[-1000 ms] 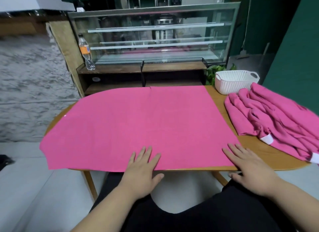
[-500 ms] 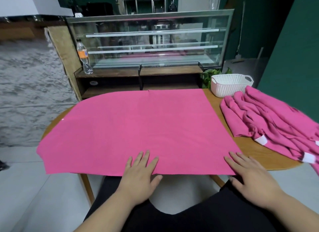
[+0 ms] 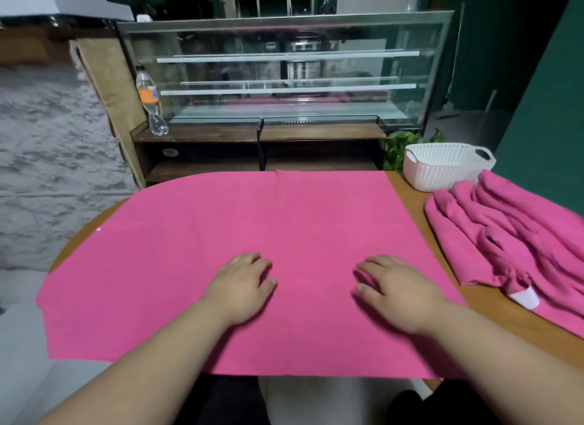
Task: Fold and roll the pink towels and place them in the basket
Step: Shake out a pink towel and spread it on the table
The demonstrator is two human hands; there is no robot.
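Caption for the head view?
Left hand and right hand rest on a pink towel spread over the table; more pink towels and a white basket sit to the right.

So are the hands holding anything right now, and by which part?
Nothing is held. The left hand and right hand rest palm-down on the spread pink towel.

Pink towel (image 3: pixel 252 235), white ribbed basket (image 3: pixel 442 171)

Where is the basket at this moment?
Head view: the basket stands at the far right of the table, just behind the towel heap, with a plant behind it.
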